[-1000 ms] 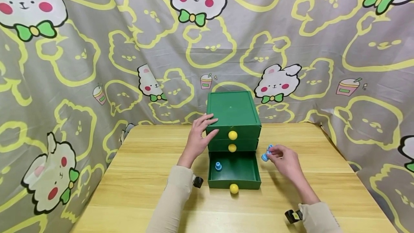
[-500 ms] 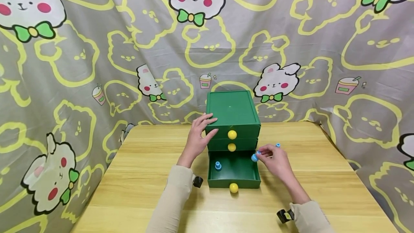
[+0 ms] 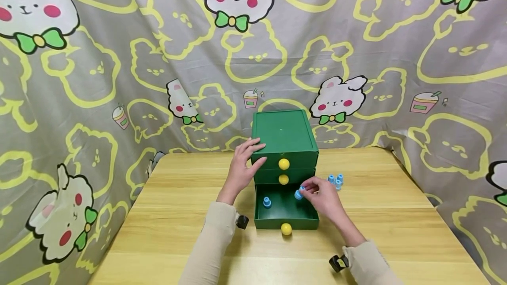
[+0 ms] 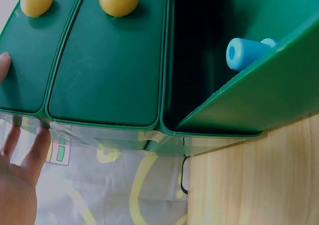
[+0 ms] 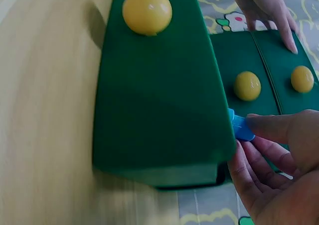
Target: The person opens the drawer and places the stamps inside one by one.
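Note:
A green drawer cabinet [image 3: 283, 131] with yellow ball knobs stands on the table, its bottom drawer [image 3: 277, 223] pulled out. My left hand [image 3: 240, 170] rests on the cabinet's upper left corner, fingers extended over the top and side. Between thumb and fingers of my right hand [image 3: 325, 197] is a small blue peg-like piece [image 3: 299, 194], held tilted over the drawer's right part. The right wrist view shows the pinched blue piece [image 5: 241, 128] partly behind the drawer front. Another blue piece [image 3: 267, 202] stands upright inside the drawer at the left.
Several more blue pieces [image 3: 338, 184] stand on the wooden table [image 3: 178, 214] right of the cabinet, close behind my right hand. A patterned curtain [image 3: 222, 69] hangs behind and along both sides of the table.
My right hand has moved left with the blue piece, from beside the cabinet to over the open drawer. The pieces behind it have come into view. The left hand stays put.

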Available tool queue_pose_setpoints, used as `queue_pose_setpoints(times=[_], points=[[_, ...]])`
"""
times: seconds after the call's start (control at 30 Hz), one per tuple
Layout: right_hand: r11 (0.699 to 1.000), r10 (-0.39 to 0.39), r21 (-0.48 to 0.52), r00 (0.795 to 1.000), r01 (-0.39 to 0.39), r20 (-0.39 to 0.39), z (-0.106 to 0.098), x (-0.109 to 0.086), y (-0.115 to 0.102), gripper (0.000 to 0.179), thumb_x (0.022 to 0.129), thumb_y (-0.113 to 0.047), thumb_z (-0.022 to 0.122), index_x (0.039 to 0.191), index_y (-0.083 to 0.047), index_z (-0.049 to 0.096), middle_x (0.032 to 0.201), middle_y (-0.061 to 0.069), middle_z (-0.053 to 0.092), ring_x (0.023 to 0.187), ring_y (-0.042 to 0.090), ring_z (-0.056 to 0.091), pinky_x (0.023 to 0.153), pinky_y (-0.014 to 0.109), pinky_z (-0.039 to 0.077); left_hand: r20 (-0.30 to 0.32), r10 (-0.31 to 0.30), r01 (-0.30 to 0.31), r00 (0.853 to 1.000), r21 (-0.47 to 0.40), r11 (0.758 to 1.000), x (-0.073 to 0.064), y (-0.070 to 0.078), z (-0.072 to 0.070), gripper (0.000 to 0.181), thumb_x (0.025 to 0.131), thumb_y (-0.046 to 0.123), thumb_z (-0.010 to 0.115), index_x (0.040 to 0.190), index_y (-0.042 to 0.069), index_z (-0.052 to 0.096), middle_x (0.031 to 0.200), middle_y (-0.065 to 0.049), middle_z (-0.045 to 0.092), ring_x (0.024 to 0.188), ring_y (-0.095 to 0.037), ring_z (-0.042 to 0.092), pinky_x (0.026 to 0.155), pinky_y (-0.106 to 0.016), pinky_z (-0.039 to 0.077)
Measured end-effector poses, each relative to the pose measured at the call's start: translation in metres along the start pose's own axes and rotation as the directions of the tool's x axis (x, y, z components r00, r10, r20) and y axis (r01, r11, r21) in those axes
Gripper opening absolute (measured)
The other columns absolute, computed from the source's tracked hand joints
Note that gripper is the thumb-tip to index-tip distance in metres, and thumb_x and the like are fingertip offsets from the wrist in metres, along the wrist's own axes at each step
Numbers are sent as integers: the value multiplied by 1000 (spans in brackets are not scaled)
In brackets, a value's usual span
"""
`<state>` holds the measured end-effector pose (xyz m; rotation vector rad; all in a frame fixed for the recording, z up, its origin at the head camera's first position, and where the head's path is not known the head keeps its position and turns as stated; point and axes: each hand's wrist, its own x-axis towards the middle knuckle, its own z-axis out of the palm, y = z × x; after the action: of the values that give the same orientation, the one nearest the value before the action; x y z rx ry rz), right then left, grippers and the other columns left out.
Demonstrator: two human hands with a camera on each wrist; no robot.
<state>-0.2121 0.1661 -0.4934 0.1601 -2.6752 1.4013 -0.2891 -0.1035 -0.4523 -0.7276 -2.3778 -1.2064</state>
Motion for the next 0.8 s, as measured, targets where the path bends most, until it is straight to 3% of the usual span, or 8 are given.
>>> queue_pose_setpoints(times=[0.47,0.8], points=[[1000,-9,3,998,9,66,30,0,-6,6,92,-10,79,96,-10,74,90,0,70,82,11,64,75,23,55,-3,-4,4,1000,-4,1000,0,-2,-1,40,100,33,70,140,28,65,157,10,49,154,-16,30,121,-55,34],[1000,2,-15,996,-1,86,46,2,-5,6,91,-9,80,93,-11,75,87,-3,70,79,9,64,73,25,56,-19,24,-24,1000,0,1000,-1,-4,0,40,100,35,70,139,29,66,156,9,50,153,-26,33,118,-58,37]])
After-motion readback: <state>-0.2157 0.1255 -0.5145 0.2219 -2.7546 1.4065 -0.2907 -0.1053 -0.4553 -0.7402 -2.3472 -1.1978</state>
